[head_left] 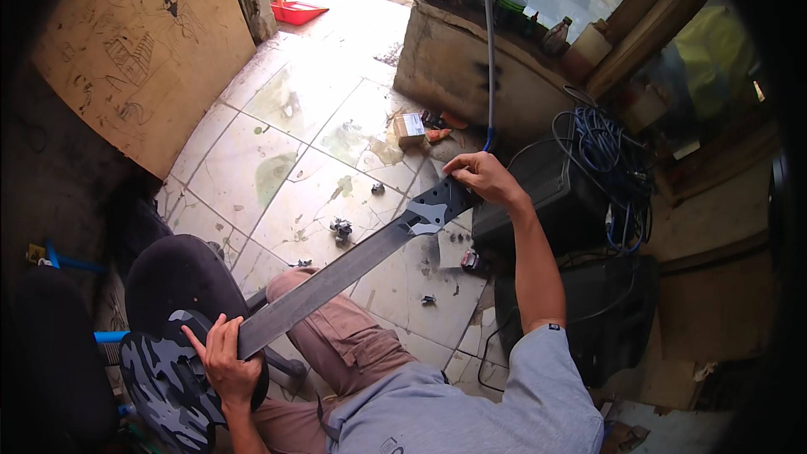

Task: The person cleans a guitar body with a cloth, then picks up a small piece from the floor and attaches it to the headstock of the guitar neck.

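A guitar body (164, 382) in black and grey camouflage lies at the lower left, over a round black seat (172, 273). Its long grey neck (328, 277), without visible strings, slants up to the right to a dark headstock (429, 210) with grey patches and holes. My left hand (229, 366) grips where neck meets body, index finger raised. My right hand (487, 181) has its fingers bent over the far end of the headstock, holding it; what lies under them is partly hidden.
Small metal parts (340, 231) and a small box (409, 128) lie on the tiled floor (277, 118). Coiled cables (605, 168) and black cases (572, 319) stand at right, below a bottle-lined ledge. A drawn-on board (134, 42) and red dustpan (294, 11) are near the doorway.
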`<state>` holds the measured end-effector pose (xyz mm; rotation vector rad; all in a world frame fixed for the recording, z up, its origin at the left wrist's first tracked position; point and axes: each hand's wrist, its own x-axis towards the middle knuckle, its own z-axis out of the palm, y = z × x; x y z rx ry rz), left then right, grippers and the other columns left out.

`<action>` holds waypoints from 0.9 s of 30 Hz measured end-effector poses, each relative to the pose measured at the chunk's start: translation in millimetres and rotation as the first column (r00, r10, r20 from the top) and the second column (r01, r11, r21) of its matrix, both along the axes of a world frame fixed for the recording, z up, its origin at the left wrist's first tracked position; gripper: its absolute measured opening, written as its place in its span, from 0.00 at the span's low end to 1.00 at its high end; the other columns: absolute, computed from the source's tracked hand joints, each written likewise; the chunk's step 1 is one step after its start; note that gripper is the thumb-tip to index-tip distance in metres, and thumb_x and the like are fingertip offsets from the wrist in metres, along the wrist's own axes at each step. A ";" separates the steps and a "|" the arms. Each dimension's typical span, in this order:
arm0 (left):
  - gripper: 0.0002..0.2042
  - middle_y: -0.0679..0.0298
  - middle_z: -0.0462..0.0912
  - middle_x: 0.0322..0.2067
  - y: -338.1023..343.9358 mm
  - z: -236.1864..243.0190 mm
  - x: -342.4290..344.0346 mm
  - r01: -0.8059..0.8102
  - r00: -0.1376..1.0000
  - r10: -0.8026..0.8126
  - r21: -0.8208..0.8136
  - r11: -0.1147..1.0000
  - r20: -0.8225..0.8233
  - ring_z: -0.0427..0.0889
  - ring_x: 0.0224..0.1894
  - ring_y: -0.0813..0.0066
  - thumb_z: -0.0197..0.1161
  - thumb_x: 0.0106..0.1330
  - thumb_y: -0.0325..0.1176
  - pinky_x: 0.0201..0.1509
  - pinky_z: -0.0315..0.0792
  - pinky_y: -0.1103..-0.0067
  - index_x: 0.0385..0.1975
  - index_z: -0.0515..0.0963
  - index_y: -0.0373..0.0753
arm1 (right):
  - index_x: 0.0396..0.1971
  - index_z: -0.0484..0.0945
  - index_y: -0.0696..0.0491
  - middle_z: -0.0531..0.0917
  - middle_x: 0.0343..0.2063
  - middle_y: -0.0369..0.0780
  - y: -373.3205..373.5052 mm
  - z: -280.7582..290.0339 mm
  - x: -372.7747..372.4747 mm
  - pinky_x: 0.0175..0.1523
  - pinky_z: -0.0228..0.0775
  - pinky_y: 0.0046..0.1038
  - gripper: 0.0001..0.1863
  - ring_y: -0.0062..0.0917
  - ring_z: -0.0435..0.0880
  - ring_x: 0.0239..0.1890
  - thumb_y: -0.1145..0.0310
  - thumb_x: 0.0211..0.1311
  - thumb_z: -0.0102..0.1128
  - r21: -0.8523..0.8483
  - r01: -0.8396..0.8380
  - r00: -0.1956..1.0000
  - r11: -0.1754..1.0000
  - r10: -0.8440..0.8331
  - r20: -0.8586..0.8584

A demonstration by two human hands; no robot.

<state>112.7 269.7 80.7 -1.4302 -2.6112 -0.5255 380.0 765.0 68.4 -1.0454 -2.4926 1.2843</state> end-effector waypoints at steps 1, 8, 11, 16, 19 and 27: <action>0.25 0.59 0.85 0.44 0.2 -0.2 0.3 0.001 1.000 -0.001 0.005 1.000 -0.005 0.83 0.58 0.56 0.72 0.47 0.31 0.80 0.39 0.39 0.50 0.82 0.37 | 0.45 0.86 0.60 0.89 0.33 0.41 6.2 1.9 -0.9 0.42 0.79 0.25 0.13 0.20 0.84 0.32 0.75 0.63 0.60 -0.013 -0.023 0.999 1.000 0.024 0.041; 0.25 0.59 0.85 0.44 -1.7 -3.3 -0.9 -0.005 1.000 0.006 0.007 1.000 -0.021 0.83 0.57 0.56 0.71 0.46 0.31 0.80 0.38 0.38 0.50 0.82 0.37 | 0.43 0.87 0.59 0.90 0.34 0.43 10.9 7.3 -8.5 0.44 0.81 0.30 0.14 0.25 0.87 0.32 0.75 0.59 0.59 -0.042 -0.080 0.991 0.996 0.084 0.100; 0.25 0.59 0.85 0.44 0.5 -2.6 0.2 -0.003 1.000 0.003 0.012 1.000 -0.014 0.83 0.57 0.56 0.70 0.47 0.31 0.80 0.38 0.38 0.50 0.82 0.37 | 0.42 0.87 0.59 0.90 0.36 0.49 3.9 2.7 -6.0 0.49 0.80 0.35 0.14 0.36 0.90 0.36 0.75 0.58 0.59 0.178 -0.116 0.993 0.977 0.113 0.027; 0.25 0.60 0.85 0.44 -3.3 -4.7 -0.9 -0.011 1.000 0.011 0.010 1.000 -0.025 0.83 0.57 0.56 0.70 0.47 0.31 0.80 0.38 0.38 0.50 0.82 0.36 | 0.38 0.88 0.60 0.88 0.34 0.53 -36.3 13.5 -21.1 0.51 0.79 0.39 0.11 0.44 0.89 0.41 0.75 0.58 0.60 0.286 0.075 0.995 0.955 -0.091 0.043; 0.26 0.58 0.85 0.46 -3.4 -5.7 -1.7 -0.005 1.000 0.005 0.003 1.000 -0.004 0.82 0.59 0.57 0.71 0.46 0.30 0.81 0.36 0.41 0.50 0.81 0.36 | 0.37 0.88 0.60 0.88 0.33 0.52 -41.4 4.9 -16.6 0.51 0.79 0.39 0.10 0.44 0.89 0.41 0.74 0.59 0.61 0.298 0.163 0.986 0.941 -0.165 -0.019; 0.27 0.58 0.85 0.47 -4.2 -6.6 -2.1 0.004 1.000 -0.004 -0.002 1.000 -0.005 0.82 0.59 0.58 0.71 0.47 0.30 0.82 0.37 0.41 0.52 0.81 0.36 | 0.35 0.88 0.59 0.89 0.35 0.51 -47.5 0.8 -21.4 0.51 0.79 0.38 0.08 0.43 0.90 0.41 0.72 0.58 0.67 0.308 0.257 0.965 0.916 -0.261 -0.030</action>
